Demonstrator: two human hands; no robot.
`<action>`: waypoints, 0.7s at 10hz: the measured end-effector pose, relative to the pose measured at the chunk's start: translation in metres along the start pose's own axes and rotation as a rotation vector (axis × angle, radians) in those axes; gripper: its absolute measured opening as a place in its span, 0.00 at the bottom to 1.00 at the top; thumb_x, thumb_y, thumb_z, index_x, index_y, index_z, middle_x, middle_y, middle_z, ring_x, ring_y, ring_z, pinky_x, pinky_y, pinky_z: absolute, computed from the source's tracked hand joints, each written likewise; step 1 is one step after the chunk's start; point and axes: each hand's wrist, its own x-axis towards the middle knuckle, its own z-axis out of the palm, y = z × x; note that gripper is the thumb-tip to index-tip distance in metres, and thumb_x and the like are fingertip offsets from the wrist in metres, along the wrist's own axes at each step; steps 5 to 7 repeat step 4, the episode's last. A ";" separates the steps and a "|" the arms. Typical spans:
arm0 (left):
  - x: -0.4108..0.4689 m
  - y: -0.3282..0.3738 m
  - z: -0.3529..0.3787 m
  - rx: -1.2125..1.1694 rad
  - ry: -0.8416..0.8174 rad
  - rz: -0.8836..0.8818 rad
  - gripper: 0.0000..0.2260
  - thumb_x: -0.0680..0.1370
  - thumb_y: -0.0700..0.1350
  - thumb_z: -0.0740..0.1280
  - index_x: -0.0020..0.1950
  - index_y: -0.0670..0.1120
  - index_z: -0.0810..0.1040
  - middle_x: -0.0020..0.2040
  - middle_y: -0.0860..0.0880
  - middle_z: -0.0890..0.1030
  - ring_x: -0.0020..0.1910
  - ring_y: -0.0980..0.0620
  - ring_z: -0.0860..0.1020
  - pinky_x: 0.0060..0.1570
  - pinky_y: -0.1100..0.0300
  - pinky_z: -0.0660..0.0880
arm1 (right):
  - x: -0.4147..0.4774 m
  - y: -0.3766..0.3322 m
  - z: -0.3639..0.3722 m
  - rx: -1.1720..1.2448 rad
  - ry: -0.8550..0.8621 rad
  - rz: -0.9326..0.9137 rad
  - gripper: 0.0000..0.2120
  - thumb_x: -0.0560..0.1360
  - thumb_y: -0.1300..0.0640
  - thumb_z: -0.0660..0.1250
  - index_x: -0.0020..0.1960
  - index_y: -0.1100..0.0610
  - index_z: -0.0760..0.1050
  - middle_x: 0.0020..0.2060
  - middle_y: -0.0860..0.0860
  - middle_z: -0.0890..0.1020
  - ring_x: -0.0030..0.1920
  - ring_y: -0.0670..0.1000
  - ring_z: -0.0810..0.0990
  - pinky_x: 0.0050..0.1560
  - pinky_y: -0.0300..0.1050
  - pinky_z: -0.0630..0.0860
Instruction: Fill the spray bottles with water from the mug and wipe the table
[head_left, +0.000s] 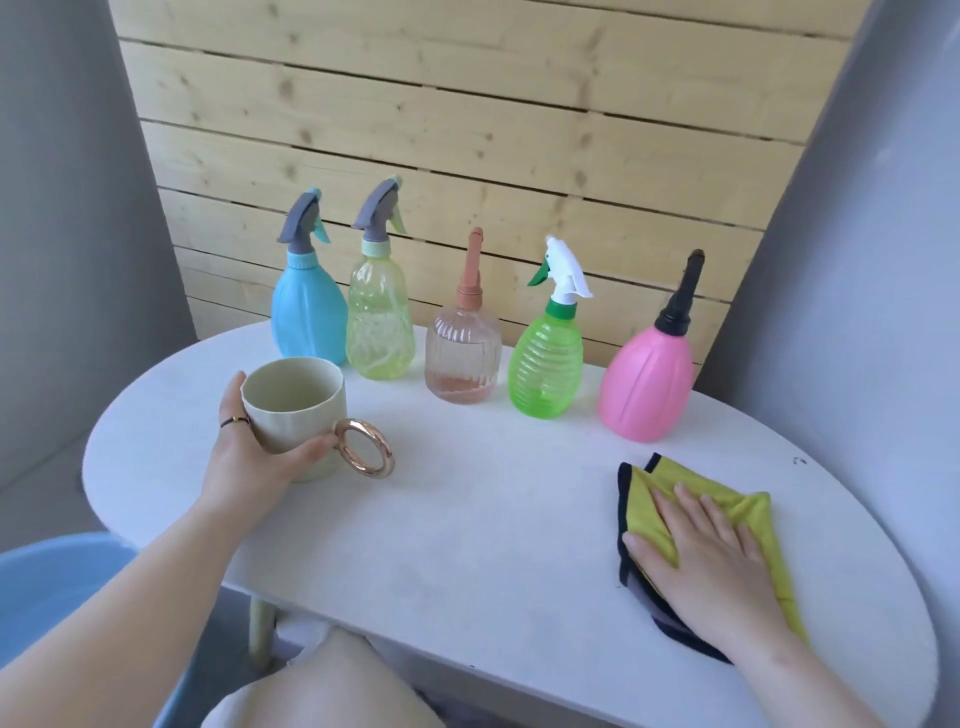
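Several spray bottles stand capped in a row at the back of the white oval table (467, 519): blue (309, 317), pale yellow (379, 327), clear pink ribbed (462, 353), green (545, 364) and pink (647, 384). My left hand (254, 457) wraps around a cream mug (296, 410) with a gold ring handle, standing on the table's left part. My right hand (711, 551) lies flat, fingers spread, on a yellow cloth (737, 512) with dark edging at the right front.
A wooden slat wall (467, 156) rises behind the bottles, with grey walls on both sides. A blue basin (57, 587) sits low at the left, beside the table's edge. My knee (322, 686) shows under the front edge.
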 end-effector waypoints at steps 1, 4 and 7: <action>-0.001 -0.005 -0.005 0.054 -0.029 -0.009 0.43 0.68 0.40 0.73 0.73 0.50 0.49 0.64 0.56 0.64 0.66 0.56 0.63 0.59 0.61 0.61 | 0.012 -0.001 -0.002 0.022 0.013 0.033 0.28 0.78 0.39 0.46 0.74 0.46 0.46 0.75 0.46 0.45 0.75 0.49 0.44 0.73 0.49 0.45; -0.020 -0.008 -0.026 0.224 0.078 -0.013 0.37 0.71 0.44 0.71 0.73 0.44 0.53 0.71 0.44 0.64 0.70 0.48 0.62 0.66 0.53 0.59 | 0.049 -0.002 -0.002 0.084 0.203 0.054 0.26 0.77 0.43 0.56 0.71 0.52 0.60 0.72 0.50 0.61 0.73 0.54 0.53 0.70 0.53 0.46; -0.020 -0.008 -0.026 0.224 0.078 -0.013 0.37 0.71 0.44 0.71 0.73 0.44 0.53 0.71 0.44 0.64 0.70 0.48 0.62 0.66 0.53 0.59 | 0.049 -0.002 -0.002 0.084 0.203 0.054 0.26 0.77 0.43 0.56 0.71 0.52 0.60 0.72 0.50 0.61 0.73 0.54 0.53 0.70 0.53 0.46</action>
